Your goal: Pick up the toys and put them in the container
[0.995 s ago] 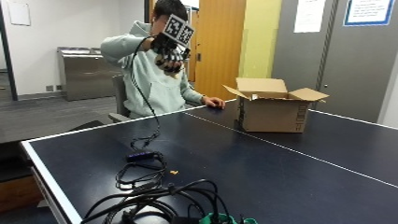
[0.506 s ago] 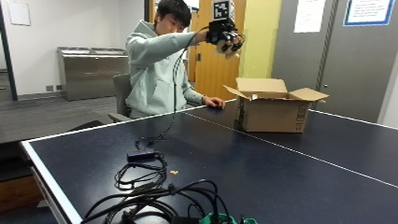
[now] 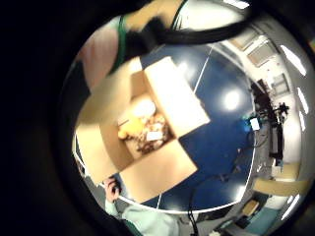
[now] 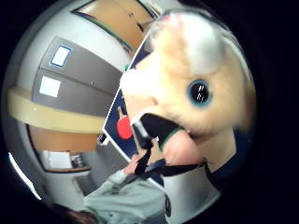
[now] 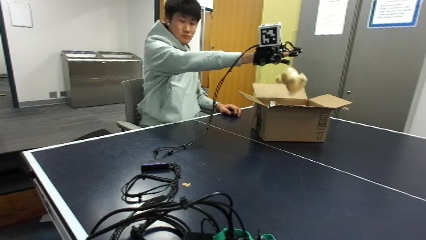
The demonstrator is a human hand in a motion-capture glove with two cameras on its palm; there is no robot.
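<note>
At the left of the outside view lies the dark blue table (image 5: 279,180), and on its near corner there is a bundle of black cables (image 5: 160,205). Behind the table sits a person in a pale green hoodie (image 5: 174,75). The bare left hand (image 5: 230,109) rests flat on the table edge, just beside the cardboard box (image 5: 293,117).

The right arm is stretched out nearly straight, at shoulder height, toward the box. The gloved right hand (image 5: 271,54) is above the open box, higher than its flaps. Just below this hand, over the box opening, there is 1 cream plush toy (image 5: 291,79). From this view I cannot tell if the fingers touch it or not.

In the thumb side palm view the plush toy (image 4: 196,84) fills much of the picture, with 1 dark round eye, so it is very close to the palm. Whether the fingers are curled round it or straight, I cannot tell.

The little finger side palm view looks down into the box (image 3: 142,132). All 4 flaps are open, and inside lie several toys (image 3: 143,129), among them a yellow one.
</note>
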